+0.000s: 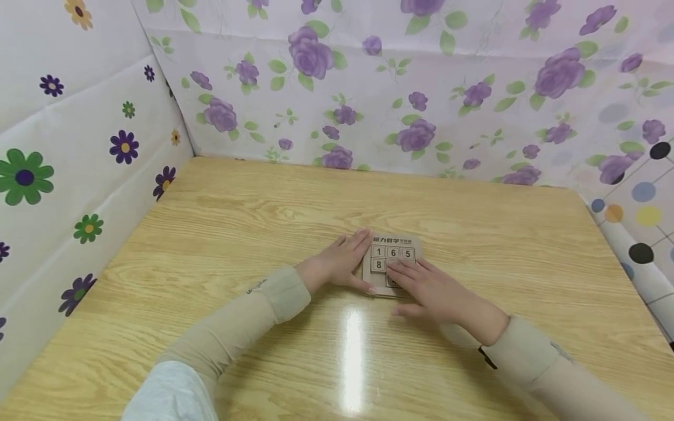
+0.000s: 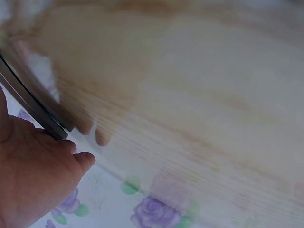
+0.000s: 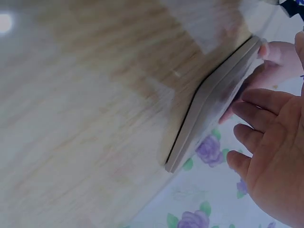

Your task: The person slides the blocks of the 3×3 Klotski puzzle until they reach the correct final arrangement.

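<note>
A number sliding puzzle (image 1: 367, 270) lies flat on the wooden table, its header printed with characters. Tiles 1, 6 and 5 fill the top row, and tile 8 (image 1: 378, 265) sits below the 1. Below the 8 is a bare slot. My left hand (image 1: 337, 263) holds the board's left side, fingers by the upper corner and thumb at the lower corner. My right hand (image 1: 434, 292) rests extended fingertips on the middle tiles and covers several of them. In the right wrist view, the right hand (image 3: 270, 142) shows straight, spread fingers over the board (image 3: 209, 104).
The wooden table (image 1: 263, 204) extends around the puzzle, with a bright light reflection in front of it. A purple-flowered sheet (image 1: 368, 105) hangs behind the table. Patterned sheets (image 1: 95, 164) stand at both sides.
</note>
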Demonstrator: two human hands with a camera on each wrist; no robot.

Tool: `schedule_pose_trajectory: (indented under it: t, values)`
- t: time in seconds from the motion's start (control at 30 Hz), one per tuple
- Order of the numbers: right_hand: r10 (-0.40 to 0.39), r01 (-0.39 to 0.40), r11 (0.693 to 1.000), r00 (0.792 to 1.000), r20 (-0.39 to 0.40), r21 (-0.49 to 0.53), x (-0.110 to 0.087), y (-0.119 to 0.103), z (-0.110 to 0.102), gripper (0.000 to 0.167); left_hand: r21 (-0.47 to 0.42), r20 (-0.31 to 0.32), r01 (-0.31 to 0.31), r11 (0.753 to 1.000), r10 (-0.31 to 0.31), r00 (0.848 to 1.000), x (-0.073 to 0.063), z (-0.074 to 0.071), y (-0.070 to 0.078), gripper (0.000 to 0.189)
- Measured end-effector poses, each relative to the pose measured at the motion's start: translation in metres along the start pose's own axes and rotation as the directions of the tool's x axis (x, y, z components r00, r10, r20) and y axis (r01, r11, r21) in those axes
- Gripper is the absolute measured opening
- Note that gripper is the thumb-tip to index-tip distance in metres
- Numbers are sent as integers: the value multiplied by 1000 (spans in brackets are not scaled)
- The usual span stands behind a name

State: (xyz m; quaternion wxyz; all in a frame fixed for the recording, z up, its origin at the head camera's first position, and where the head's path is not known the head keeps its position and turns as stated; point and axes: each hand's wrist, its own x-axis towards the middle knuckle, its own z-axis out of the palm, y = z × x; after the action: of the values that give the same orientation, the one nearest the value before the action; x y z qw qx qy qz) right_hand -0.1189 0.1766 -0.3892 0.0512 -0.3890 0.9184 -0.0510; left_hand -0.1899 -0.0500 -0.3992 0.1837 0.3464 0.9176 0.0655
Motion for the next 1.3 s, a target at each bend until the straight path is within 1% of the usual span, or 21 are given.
schedule_pose_trajectory:
  t: [0.17, 0.3, 0.53, 0.8, 0.97, 1.17, 1.3]
  values:
    - [-10, 10, 1000, 1000, 13, 11, 11, 1, 2, 75, 10, 7, 5, 1000, -5, 1000, 1, 1, 0, 120]
    - [-16, 15, 1000, 1000, 27, 14, 14, -2, 1, 74, 2, 1, 3, 1000, -3, 1000, 0, 0, 0, 119]
    - [-20, 20, 1000, 999, 49, -6, 5, -11, 0, 75, -9, 1, 3, 1000, -3, 1000, 0, -2, 1, 119]
    - [-38, 36, 999, 998, 52, 22, -3, -17, 1, 75, -6, 12, 4, 1000, -4, 1000, 1, -1, 1, 119]
    - [-35, 33, 998, 999, 41, 61, 1, -9, -4, 73, -7, 9, -1, 1000, 1, 1000, 1, -2, 1, 120]
    - [26, -27, 997, 1000, 16, 68, 13, 7, -8, 73, 5, 18, 7, 1000, -7, 1000, 1, -1, -1, 120]
    - [44, -47, 995, 999, 28, 84, 19, 11, -10, 74, 1, 18, 4, 1000, -4, 1000, 1, -1, 0, 120]
